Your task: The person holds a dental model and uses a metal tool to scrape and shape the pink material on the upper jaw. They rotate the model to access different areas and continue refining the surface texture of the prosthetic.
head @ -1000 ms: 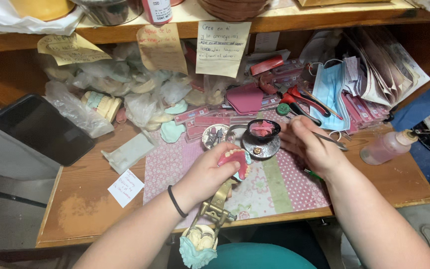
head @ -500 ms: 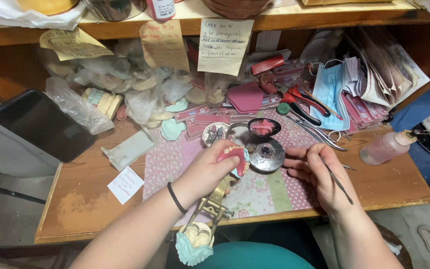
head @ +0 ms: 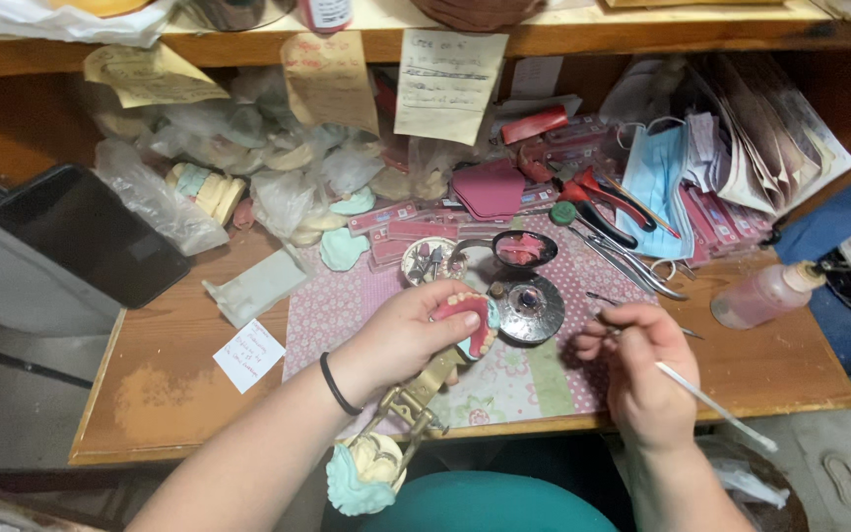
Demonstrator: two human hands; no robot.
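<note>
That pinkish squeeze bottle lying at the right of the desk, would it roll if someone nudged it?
Probably. The squeeze bottle lies on its side and looks round, so a nudge may roll it toward the table edge nearby. It looks like thin plastic, likely light. Its nozzle may curve the roll.

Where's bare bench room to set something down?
Bare wood shows front left, between the white note, black tablet and bench edge, and front right, between the right hand and pink squeeze bottle. The back, under the shelf, is crowded with bagged casts and pliers.
</note>
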